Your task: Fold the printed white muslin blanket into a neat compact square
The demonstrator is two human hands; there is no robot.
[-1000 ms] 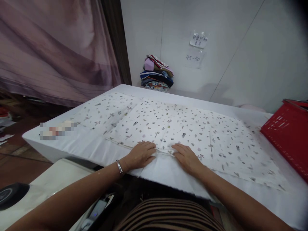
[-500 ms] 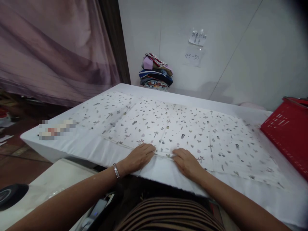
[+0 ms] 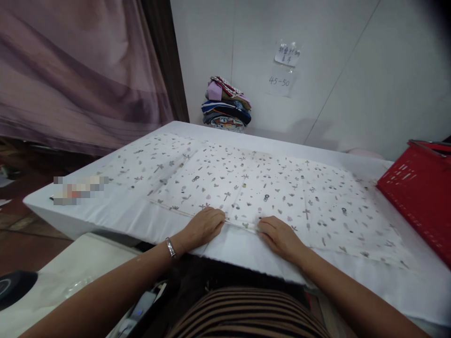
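Note:
A white cloth printed with small grey motifs (image 3: pixel 268 192) lies spread flat across a white-covered table (image 3: pixel 105 213). Both my hands rest on its near hem, about a hand's width apart. My left hand (image 3: pixel 204 227), with a bracelet at the wrist, has its fingers curled onto the hem. My right hand (image 3: pixel 280 237) is also curled, its fingertips pinching the same edge.
A red plastic basket (image 3: pixel 419 197) stands at the table's right end. A stack of folded clothes (image 3: pixel 225 108) sits at the far edge against the white wall, under a paper note (image 3: pixel 287 54). A mauve curtain (image 3: pixel 77 75) hangs at left. A lower white surface (image 3: pixel 70 267) lies near left.
Both hands went from lying flat on the hem to fingers curled on it. The view shifted slightly; the cloth stays spread.

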